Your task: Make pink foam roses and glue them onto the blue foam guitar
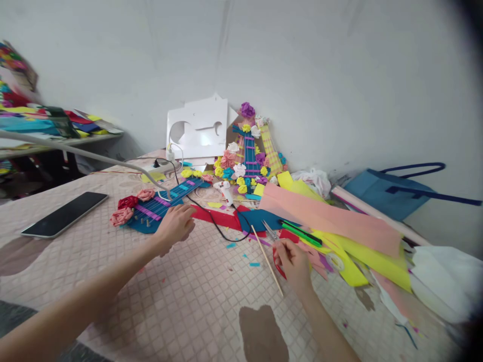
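My right hand (293, 262) is closed on the red handles of a pair of scissors (270, 230), whose metal blades point away from me. A thin wooden stick (267, 260) lies just left of them. My left hand (174, 227) is loosely bent with its fingers apart, beside the near end of a red paper strip (219, 218). I cannot tell whether its fingertips touch the strip. Behind that hand lies a blue paper guitar (166, 202) with purple bars, strings and red and pink paper roses (127, 202). A green cutter knife (301, 233) rests beyond my right hand.
A white glue gun (224, 193) stands mid-table, its black cord looping forward. Decorated guitars (249, 151) and white cut-out board (199, 125) lean on the wall. Pink crepe paper (328, 213), yellow paper and a blue bag (388, 193) fill the right. A phone (67, 214) lies left.
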{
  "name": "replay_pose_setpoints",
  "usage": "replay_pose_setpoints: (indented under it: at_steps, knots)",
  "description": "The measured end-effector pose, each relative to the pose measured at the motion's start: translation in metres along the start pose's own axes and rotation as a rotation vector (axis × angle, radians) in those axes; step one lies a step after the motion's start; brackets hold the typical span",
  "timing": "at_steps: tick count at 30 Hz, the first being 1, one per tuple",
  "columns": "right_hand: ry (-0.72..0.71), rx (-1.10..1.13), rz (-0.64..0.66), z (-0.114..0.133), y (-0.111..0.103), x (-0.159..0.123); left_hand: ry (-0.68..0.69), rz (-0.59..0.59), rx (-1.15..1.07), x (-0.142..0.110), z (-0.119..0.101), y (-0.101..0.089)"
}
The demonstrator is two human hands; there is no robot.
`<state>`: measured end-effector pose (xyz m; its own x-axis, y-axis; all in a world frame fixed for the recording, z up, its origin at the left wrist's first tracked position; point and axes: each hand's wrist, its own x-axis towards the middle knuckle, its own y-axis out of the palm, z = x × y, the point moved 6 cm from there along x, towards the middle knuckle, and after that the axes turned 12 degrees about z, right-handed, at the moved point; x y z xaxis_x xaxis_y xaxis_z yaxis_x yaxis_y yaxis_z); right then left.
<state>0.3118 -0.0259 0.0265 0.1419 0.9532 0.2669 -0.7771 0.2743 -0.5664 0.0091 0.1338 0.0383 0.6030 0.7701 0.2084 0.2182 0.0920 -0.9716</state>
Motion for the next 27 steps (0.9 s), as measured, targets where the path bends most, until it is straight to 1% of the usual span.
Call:
replay_pose_setpoints:
  at_steps: [6, 8, 10, 14, 19, 24, 27]
  knots:
    - [-0.015, 0.037, 0.027, 0.008, 0.003, -0.002, -0.07, 0.053, 0.058, 0.062, 0.035, 0.01]
    - [-0.02, 0.016, 0.028, 0.009, 0.003, -0.002, -0.093, 0.069, 0.074, 0.077, 0.043, 0.013]
    - [-0.029, -0.009, 0.028, 0.009, 0.003, -0.002, -0.126, 0.077, 0.09, 0.085, 0.049, 0.017]
    - [-0.033, -0.029, 0.037, 0.006, 0.005, -0.003, -0.195, 0.075, 0.115, 0.087, 0.057, 0.022]
    - [-0.024, -0.048, 0.033, 0.004, 0.005, -0.003, -0.214, 0.066, 0.131, 0.086, 0.066, 0.026]
    - [-0.021, -0.082, 0.032, 0.005, 0.006, -0.002, -0.246, 0.057, 0.117, 0.082, 0.077, 0.022]
    - [-0.009, -0.071, 0.034, 0.003, 0.006, -0.002, -0.238, 0.043, 0.082, 0.079, 0.076, 0.017]
